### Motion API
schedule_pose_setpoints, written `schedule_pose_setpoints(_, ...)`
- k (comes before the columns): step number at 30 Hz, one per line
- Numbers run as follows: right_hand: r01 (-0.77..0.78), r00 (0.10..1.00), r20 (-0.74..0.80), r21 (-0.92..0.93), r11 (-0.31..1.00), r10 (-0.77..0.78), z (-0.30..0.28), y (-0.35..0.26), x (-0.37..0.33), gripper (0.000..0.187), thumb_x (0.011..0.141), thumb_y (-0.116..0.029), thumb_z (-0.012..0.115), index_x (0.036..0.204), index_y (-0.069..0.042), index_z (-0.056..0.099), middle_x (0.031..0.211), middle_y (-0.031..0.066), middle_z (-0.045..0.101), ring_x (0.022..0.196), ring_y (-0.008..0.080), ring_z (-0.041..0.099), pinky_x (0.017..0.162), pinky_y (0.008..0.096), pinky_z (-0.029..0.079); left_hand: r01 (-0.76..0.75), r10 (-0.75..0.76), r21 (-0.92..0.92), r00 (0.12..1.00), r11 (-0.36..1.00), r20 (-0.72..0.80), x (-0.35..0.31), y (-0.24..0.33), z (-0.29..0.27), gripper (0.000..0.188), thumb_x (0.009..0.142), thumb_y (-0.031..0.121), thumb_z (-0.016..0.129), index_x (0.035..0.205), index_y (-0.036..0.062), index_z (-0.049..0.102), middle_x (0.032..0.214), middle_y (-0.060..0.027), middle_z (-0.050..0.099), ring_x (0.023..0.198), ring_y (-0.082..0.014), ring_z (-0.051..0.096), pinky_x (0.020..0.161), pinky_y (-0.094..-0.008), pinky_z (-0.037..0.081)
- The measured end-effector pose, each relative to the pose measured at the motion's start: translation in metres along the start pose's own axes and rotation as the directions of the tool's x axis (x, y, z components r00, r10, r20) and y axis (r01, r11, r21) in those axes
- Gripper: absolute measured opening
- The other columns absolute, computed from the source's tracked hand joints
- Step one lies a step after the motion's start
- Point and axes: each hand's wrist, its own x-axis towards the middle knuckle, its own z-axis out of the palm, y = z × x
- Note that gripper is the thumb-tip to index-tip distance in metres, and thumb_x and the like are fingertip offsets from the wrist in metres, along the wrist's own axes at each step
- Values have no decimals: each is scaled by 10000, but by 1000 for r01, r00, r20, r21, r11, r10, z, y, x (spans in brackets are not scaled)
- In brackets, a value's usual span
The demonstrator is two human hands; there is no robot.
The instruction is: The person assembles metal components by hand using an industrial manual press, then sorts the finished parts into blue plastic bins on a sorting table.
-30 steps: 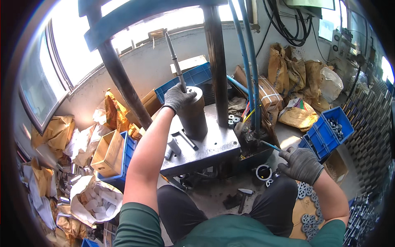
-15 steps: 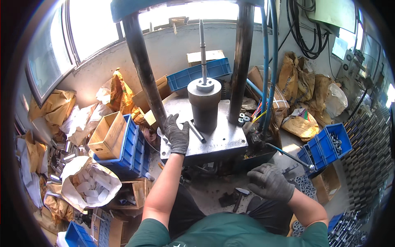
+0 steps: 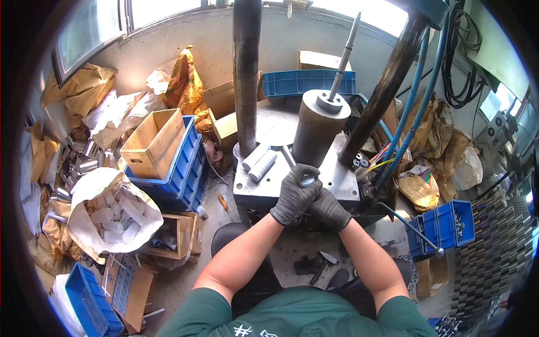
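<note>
Both gloved hands meet over the front edge of a metal press plate [image 3: 269,187]. My left hand [image 3: 293,195] is closed around a small silvery cylinder [image 3: 307,181], whose round end peeps out between the fingers. Pressed against it, my right hand [image 3: 331,210] has its fingers curled in; what they grip is hidden. Two pale silvery cylinders [image 3: 262,165] lie side by side on the plate, left of my hands. A thin metal rod [image 3: 288,155] leans or lies beside a dark round fixture [image 3: 318,130], from which a stepped shaft [image 3: 345,56] stands up.
Press columns [image 3: 247,78] flank the plate, with blue hoses [image 3: 416,106] at right. Left stand blue crates [image 3: 193,163] with a wooden box [image 3: 154,143] and a sack of whitish pieces [image 3: 115,216]. A hammer [image 3: 324,267] lies on the floor; blue bins [image 3: 441,227] stand right.
My left hand has left the plate's left side and come back to the front edge, now with the cylinder. My right hand has risen from above my lap to join it. The view has shifted.
</note>
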Motion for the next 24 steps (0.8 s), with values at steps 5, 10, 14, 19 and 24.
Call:
schedule_pose_setpoints(5,-350,936,245,729,589,253,10,-14,-32,575,851,-82,770,1404,-45,616,1260,77,703,1200,213,687,1032,338,569,306,-261,-135,924,942,280,10,14,-15,239,914,187,812,1067,19,736,911,-85,759,829,-141,706,801,-309,589)
schedule_pose_setpoints(10,-347,930,264,859,376,256,13,-7,-48,688,765,-121,768,1425,-30,595,1296,96,698,1205,245,695,1063,388,575,394,-192,-415,872,820,450,9,8,-7,201,948,126,784,1081,-12,721,871,-88,736,784,-160,718,757,-335,608)
schedule_pose_setpoints(14,-254,926,188,952,172,327,22,7,-59,660,839,-171,772,1454,-27,578,1268,83,699,1172,213,685,1044,360,571,140,-136,-221,990,965,33,5,-11,22,137,987,91,782,1085,16,721,927,-71,739,762,-148,715,714,-313,607)
schedule_pose_setpoints(19,-11,829,134,974,-224,543,9,45,-59,398,1013,-300,762,1310,-69,633,1115,32,704,812,87,665,549,178,510,344,-455,-544,887,766,-81,16,-29,20,167,1062,120,693,1162,-13,688,996,-96,735,834,-226,773,739,-370,637)
schedule_pose_setpoints(24,112,665,-423,871,478,615,-54,84,-25,326,1015,-273,778,1285,-134,660,959,36,697,646,86,622,510,206,498,452,-683,-698,726,555,-73,24,-32,15,285,1043,249,665,1209,18,682,1043,-143,748,809,-271,757,697,-364,610)
